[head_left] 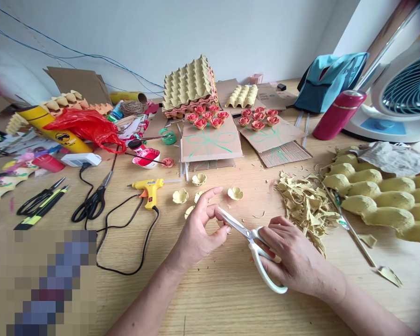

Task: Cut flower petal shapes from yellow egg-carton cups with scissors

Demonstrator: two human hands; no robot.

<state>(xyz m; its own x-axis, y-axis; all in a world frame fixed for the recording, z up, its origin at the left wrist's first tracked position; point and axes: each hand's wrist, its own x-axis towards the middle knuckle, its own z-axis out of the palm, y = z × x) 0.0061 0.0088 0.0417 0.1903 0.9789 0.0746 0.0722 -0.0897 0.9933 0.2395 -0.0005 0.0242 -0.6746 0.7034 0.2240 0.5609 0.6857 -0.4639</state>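
White-handled scissors (268, 267) are held in my right hand (289, 256), its fingers through the loops. Their blades point up and left, reaching the fingertips of my left hand (201, 228). The thumb and index finger of my left hand are pinched near the blade tips, on something too small and hidden to name. Beyond my left hand lie several pale yellow cardboard flower cups, one at the left (180, 196) and one at the right (235, 193). A heap of trimmed yellow scraps (308, 205) lies beyond my right hand.
A yellow glue gun (150, 191) with its black cable lies left of my hands, beside black scissors (93, 203). Egg trays (381, 191) fill the right side. Red flowers stand on cardboard (212, 147) at the back. A pink bottle (339, 114) stands before a fan (402, 93).
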